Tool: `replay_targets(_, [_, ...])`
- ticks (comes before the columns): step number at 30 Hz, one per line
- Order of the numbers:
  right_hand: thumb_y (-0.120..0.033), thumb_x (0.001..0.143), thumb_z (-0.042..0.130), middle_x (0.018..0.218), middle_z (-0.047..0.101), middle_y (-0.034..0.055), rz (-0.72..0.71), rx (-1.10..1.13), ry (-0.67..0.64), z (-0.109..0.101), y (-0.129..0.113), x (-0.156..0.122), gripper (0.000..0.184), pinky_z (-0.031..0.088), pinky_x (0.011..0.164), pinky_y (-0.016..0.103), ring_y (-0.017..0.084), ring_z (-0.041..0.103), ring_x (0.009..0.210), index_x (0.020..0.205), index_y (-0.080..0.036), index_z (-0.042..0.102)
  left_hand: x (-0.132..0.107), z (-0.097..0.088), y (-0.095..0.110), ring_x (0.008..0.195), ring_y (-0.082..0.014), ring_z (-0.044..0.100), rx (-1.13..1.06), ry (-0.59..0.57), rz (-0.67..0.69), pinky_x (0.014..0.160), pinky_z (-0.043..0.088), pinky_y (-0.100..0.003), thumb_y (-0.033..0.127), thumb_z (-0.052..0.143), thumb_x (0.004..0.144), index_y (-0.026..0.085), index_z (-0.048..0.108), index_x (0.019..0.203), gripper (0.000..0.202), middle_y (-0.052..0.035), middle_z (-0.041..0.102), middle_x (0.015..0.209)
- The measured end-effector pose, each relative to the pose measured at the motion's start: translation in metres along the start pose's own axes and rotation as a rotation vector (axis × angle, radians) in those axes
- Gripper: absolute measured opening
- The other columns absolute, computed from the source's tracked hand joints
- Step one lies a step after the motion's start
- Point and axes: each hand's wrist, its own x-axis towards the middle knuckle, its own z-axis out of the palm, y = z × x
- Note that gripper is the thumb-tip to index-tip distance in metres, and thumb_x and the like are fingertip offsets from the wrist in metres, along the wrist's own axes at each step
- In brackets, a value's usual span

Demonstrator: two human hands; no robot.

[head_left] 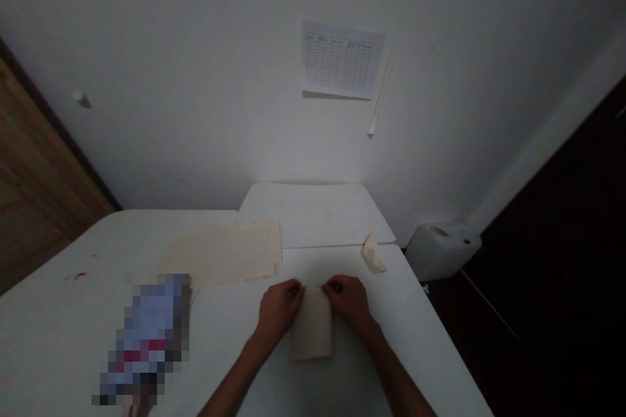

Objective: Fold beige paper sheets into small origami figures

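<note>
A folded cream sheet of paper (313, 329) lies on the white table (63, 326) right in front of me. My left hand (278, 307) has its fingers curled and pressed onto the sheet's upper left corner. My right hand (348, 298) is curled the same way on the upper right corner. Both hands pinch the paper's far edge, knuckles facing the wall.
A stack of cream sheets (222, 253) lies to the left behind my hands. A small folded paper piece (373, 254) sits near the right edge. A blurred-out object (144, 339) lies at the left. A second white table (313, 212) meets the wall, and a white bin (443, 249) stands on the floor.
</note>
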Motion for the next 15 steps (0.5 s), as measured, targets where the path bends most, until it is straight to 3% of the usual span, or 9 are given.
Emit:
replay_targets(7, [-0.03,0.082,0.062,0.091,0.069,0.0016,-0.085,-0.145,0.011,-0.003,0.003,0.002,0.012,0.043,0.075,0.024,0.015,0.064,0.08,0.083,-0.023,0.072,-0.002,0.0,0.005,0.085,-0.0197,0.063,0.182,0.024,0.041,0.068,0.041,-0.026,0.03,0.048,0.089,0.02,0.065,0.082,0.021,-0.0039,0.067,0.087])
replay_targets(11, [-0.021,0.086,0.056,0.092,0.07,0.0017,-0.213,-0.097,-0.005,0.0,0.007,0.001,0.015,0.044,0.078,0.023,0.015,0.064,0.083,0.087,-0.021,0.071,-0.004,0.007,-0.002,0.096,-0.0203,0.059,0.178,0.092,0.089,0.073,0.045,-0.029,0.025,0.05,0.089,0.021,0.062,0.103,0.019,-0.006,0.063,0.104])
replay_targets(13, [-0.015,0.087,0.052,0.092,0.072,0.0022,-0.311,-0.083,-0.058,0.003,0.01,0.001,0.021,0.044,0.081,0.023,0.015,0.064,0.087,0.09,-0.021,0.072,-0.002,0.012,-0.007,0.099,-0.0215,0.056,0.158,0.132,0.213,0.078,0.048,-0.032,0.017,0.051,0.088,0.02,0.063,0.104,0.021,-0.0075,0.062,0.107])
replay_targets(15, [-0.012,0.088,0.049,0.096,0.073,0.0027,-0.386,-0.091,-0.118,0.005,0.012,0.002,0.026,0.044,0.084,0.024,0.016,0.065,0.089,0.097,-0.022,0.072,0.0,0.015,-0.012,0.097,-0.0219,0.055,0.119,0.106,0.418,0.082,0.049,-0.035,0.009,0.05,0.085,0.02,0.066,0.096,0.022,-0.0079,0.062,0.101])
